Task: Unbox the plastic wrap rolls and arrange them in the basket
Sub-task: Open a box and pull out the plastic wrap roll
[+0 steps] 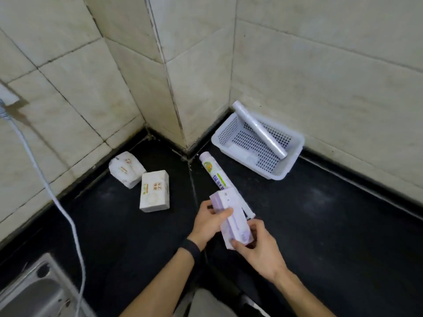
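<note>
I hold a long pale purple box (230, 216) above the black counter with both hands. My left hand (209, 221) grips its middle from the left. My right hand (257, 248) pinches its near end. A white wrapped roll with a green and blue label (214, 172) lies on the counter just beyond the box. The white perforated basket (278, 173) stands in the right corner against the wall. One clear plastic wrap roll (259, 130) rests slanted in it, its far end propped on the basket's rim.
Two white tissue packs (154, 191) (127, 169) lie at the back left of the black counter (332, 225). A white cable (61, 209) hangs down on the left. A steel sink (34, 291) is at the lower left. Tiled walls close the corner.
</note>
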Demonstrator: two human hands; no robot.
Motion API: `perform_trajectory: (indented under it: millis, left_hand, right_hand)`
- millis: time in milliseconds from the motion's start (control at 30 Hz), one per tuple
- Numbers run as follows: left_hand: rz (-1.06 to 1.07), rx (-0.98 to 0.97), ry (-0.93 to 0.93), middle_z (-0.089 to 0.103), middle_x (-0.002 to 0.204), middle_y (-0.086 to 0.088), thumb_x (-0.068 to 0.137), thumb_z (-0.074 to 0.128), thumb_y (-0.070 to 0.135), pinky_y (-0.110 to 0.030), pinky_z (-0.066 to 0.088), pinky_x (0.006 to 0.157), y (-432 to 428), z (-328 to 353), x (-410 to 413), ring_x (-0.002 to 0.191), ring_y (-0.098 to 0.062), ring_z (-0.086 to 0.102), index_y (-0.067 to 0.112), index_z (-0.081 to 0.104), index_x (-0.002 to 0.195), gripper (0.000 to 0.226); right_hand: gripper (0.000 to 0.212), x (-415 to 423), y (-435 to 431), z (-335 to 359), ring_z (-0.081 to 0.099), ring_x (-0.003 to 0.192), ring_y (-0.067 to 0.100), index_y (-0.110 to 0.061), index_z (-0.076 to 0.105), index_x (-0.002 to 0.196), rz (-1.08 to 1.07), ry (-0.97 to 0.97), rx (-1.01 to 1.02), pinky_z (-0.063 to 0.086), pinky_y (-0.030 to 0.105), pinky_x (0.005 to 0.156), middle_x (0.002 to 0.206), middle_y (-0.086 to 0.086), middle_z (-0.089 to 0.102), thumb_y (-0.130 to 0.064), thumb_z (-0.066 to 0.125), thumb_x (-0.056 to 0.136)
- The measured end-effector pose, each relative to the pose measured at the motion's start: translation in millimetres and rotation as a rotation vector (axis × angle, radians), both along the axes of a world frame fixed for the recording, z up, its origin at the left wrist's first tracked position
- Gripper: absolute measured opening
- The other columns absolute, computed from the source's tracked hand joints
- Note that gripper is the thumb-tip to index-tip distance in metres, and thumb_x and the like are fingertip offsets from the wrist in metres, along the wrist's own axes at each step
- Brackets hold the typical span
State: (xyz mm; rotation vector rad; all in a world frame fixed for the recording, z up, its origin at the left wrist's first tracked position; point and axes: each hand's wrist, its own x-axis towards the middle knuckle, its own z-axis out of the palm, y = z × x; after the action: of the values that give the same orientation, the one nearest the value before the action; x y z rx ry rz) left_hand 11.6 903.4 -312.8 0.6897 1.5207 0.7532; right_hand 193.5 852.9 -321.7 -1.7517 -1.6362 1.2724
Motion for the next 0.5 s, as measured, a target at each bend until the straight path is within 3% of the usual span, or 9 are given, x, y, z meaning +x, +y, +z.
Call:
perform_trajectory:
  millis: [133, 233, 300, 400, 500]
  left_hand:
    - [-0.333, 0.006, 0.089, 0.067, 0.109, 0.009, 0.071, 0.085, 0.02, -0.021, 0.053, 0.076, -8, -1, 28, 0.097, 0.0, 0.065, 0.033, 0.056, 0.125, 0.063]
    - [-0.516, -0.021, 0.025, 0.065, 0.119, 0.004, 0.066, 0.088, 0.018, -0.032, 0.052, 0.095, -8, 4, 41, 0.113, -0.009, 0.061, 0.038, 0.058, 0.125, 0.07]
    - [-0.649, -0.019, 0.023, 0.065, 0.121, 0.003, 0.063, 0.089, 0.015, -0.029, 0.052, 0.096, -8, 9, 50, 0.11, -0.009, 0.064, 0.041, 0.061, 0.122, 0.07]
    - [-0.815, 0.009, 0.039, 0.067, 0.119, 0.005, 0.067, 0.084, 0.004, -0.018, 0.052, 0.086, -4, 21, 65, 0.104, -0.001, 0.066, 0.036, 0.063, 0.126, 0.07]
    - [-0.84, 0.099, 0.122, 0.063, 0.129, 0.009, 0.071, 0.078, 0.004, -0.02, 0.049, 0.095, -5, 28, 83, 0.117, -0.005, 0.059, 0.035, 0.055, 0.135, 0.075]
  right_hand:
    - [0.041, 46, -14, -2, 0.065, 0.095, -0.004, -0.04, 0.061, 0.103, -0.083, 0.077, -0.08, 0.052, 0.02, 0.083, 0.107, -0.018, 0.067, -0.063, 0.075, 0.073]
    - [0.056, 77, -13, 9, 0.07, 0.091, 0.004, -0.039, 0.053, 0.123, -0.206, 0.237, -0.134, 0.054, 0.023, 0.078, 0.116, -0.019, 0.067, -0.051, 0.081, 0.076]
    - [0.059, 94, -15, 16, 0.072, 0.094, 0.012, -0.038, 0.052, 0.133, -0.209, 0.361, -0.2, 0.057, 0.029, 0.077, 0.121, -0.018, 0.068, -0.039, 0.081, 0.081]
    - [0.052, 111, -23, 23, 0.073, 0.097, 0.016, -0.025, 0.061, 0.131, -0.23, 0.461, -0.258, 0.06, 0.035, 0.084, 0.12, -0.005, 0.071, -0.026, 0.082, 0.083]
    - [0.045, 119, -29, 23, 0.073, 0.101, 0.019, -0.019, 0.068, 0.122, -0.332, 0.552, -0.255, 0.06, 0.036, 0.089, 0.117, 0.002, 0.073, -0.022, 0.084, 0.081]
